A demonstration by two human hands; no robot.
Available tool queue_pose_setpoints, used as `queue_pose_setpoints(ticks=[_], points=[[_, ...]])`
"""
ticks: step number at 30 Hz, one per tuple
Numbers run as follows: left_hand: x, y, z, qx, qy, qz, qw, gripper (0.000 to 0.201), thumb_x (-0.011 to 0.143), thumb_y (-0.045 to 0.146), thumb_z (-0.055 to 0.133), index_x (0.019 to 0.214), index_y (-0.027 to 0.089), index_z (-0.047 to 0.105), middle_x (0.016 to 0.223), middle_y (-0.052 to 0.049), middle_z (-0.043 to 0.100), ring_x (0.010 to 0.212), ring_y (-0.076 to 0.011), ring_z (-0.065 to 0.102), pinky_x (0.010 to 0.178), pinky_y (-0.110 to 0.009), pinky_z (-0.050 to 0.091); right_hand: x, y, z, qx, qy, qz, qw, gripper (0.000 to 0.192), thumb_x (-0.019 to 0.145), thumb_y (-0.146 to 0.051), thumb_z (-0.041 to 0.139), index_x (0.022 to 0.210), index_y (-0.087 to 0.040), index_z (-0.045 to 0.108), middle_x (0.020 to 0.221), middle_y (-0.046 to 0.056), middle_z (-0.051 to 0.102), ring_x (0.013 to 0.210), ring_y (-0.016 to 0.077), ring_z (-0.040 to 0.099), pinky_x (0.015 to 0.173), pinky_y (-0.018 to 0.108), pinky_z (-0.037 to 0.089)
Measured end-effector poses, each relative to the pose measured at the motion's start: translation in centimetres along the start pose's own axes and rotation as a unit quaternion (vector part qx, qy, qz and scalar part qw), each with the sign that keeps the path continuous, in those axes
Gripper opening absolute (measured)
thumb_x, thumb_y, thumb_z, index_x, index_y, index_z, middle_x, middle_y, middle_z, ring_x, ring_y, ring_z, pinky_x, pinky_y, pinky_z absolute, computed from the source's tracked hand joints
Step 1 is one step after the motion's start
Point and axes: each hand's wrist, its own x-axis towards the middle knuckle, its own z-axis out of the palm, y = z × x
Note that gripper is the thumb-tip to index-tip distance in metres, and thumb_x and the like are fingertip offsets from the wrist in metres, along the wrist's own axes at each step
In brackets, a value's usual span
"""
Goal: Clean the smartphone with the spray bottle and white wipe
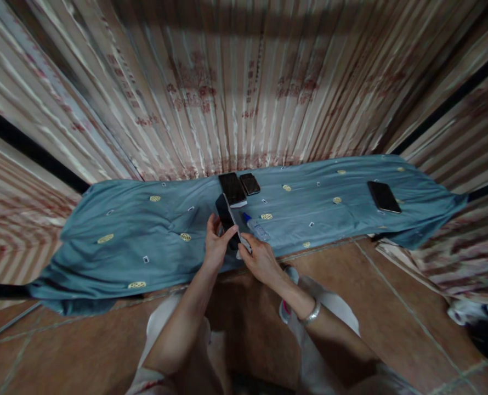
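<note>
A dark smartphone (pixel 223 209) is held tilted above the cloth-covered bench, its long pale edge facing right. My left hand (pixel 216 247) grips its lower left part, with the thumb across the front. At the lower right edge, my right hand (pixel 262 262) has its fingers closed on the phone. Something pale shows by those right fingers, too small to make out. Just right of the phone lies a clear bottle (pixel 258 229) with a blue tip. Behind it rest a black phone-like device (pixel 232 187) on something white and a smaller dark square object (pixel 250 184).
A blue patterned cloth (pixel 170 208) covers the long, narrow bench. Another dark tablet or phone (pixel 384 196) lies toward its right end. Striped curtains (pixel 236 109) hang behind and at both sides, with dark bars (pixel 445 104) crossing them. Brown floor tiles (pixel 375 296) lie below.
</note>
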Motion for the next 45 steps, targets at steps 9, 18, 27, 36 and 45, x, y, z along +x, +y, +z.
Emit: queue_pose_setpoints(ticks=[9,18,27,36,45], points=[[1.2,1.2,-0.2,-0.111,-0.028,-0.021,0.993,0.046,0.066,0.012,0.079,0.108,0.022,0.062,0.115,-0.005,0.069,0.117,-0.0148,0.06,0.105,-0.026,0.039,3.7,2.2,-0.4,0.318,0.069,0.161,0.932,0.02,0.07,-0.038,0.063,0.074,-0.019,0.068,0.054,-0.003,0.056,0.05,0.012,0.047,0.052,0.024,0.037],[3.4,0.8,0.2,-0.133,-0.018,-0.102,0.986,0.016,0.07,0.017,0.075,0.085,0.015,0.068,0.081,-0.001,0.07,0.073,-0.0086,0.063,0.073,-0.023,0.048,8.9,3.5,1.0,0.442,0.082,0.196,0.871,0.03,0.06,-0.043,0.073,0.055,-0.019,0.056,0.045,-0.008,0.048,0.044,0.007,0.038,0.047,0.022,0.028],[6.4,-0.8,1.5,-0.146,-0.016,-0.083,0.986,0.021,0.068,0.01,0.074,0.087,0.019,0.071,0.07,0.004,0.067,0.062,-0.0045,0.06,0.072,-0.02,0.049,12.6,4.4,2.1,0.497,0.099,0.228,0.831,0.026,0.056,-0.037,0.076,0.058,-0.019,0.058,0.049,-0.006,0.056,0.044,0.0084,0.049,0.047,0.022,0.041],[8.2,-1.5,3.1,-0.16,0.056,-0.077,0.983,0.017,0.076,0.003,0.064,0.084,0.016,0.073,0.091,-0.003,0.073,0.088,-0.0102,0.067,0.089,-0.026,0.053,13.9,5.3,2.7,0.513,0.105,0.236,0.819,0.019,0.06,-0.032,0.077,0.059,-0.019,0.062,0.055,-0.003,0.064,0.052,0.0115,0.058,0.052,0.023,0.048],[8.8,-2.4,3.5,-0.172,0.059,-0.062,0.981,0.018,0.074,0.003,0.065,0.084,0.017,0.071,0.082,0.0,0.072,0.076,-0.0065,0.066,0.088,-0.025,0.054,14.2,7.3,3.2,0.456,0.096,0.21,0.859,0.038,0.059,-0.049,0.078,0.057,-0.021,0.053,0.048,-0.008,0.049,0.05,0.0085,0.045,0.052,0.022,0.042]])
